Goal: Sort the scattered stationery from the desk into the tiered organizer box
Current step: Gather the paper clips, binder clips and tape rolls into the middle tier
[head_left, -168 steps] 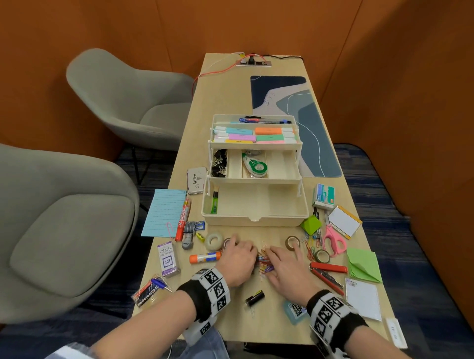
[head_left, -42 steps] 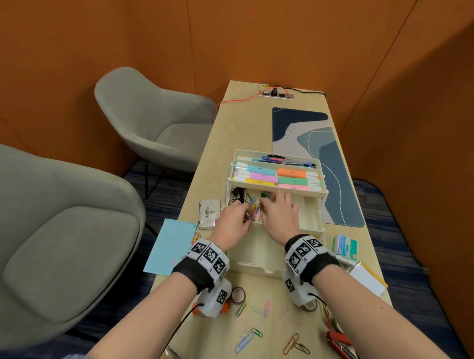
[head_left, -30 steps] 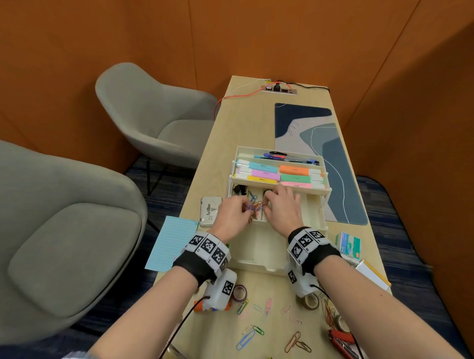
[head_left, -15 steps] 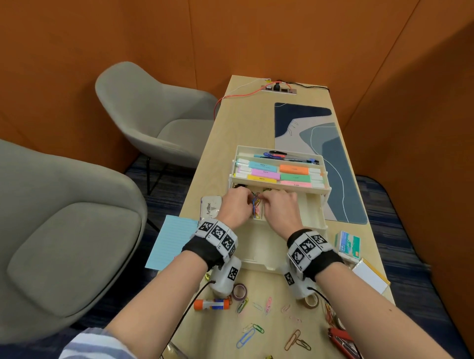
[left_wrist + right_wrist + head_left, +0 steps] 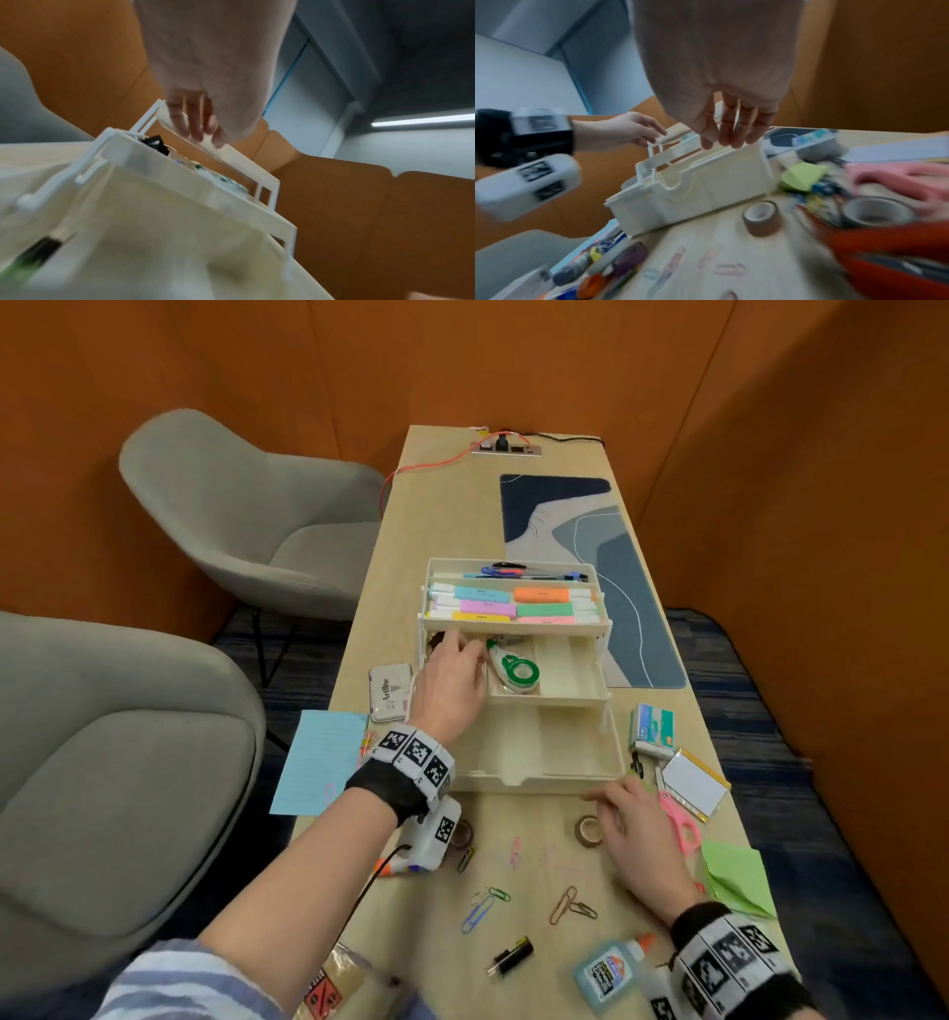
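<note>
Organizer (image 5: 513, 706) sitting mid-worktop (image 5: 441, 505), three tiers stepped open. Step in hand, by my reading: paper clips going into middle tier, left compartment. Left hand (image 5: 452, 680) reaching over that compartment, fingers loosely extended, holding nothing visible. Right hand (image 5: 637, 834) hovering low over worktop beside tape roll (image 5: 589, 830), fingers spread, gripping nothing. Loose clips (image 5: 485, 904) lying scattered near front edge. Next move likely calling for pinching thin flat clips off worktop, then carrying them to same compartment.

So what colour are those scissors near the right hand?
Pink: the scissors have pink handles, lying just right of the right hand. Clearest in the head view.
</note>
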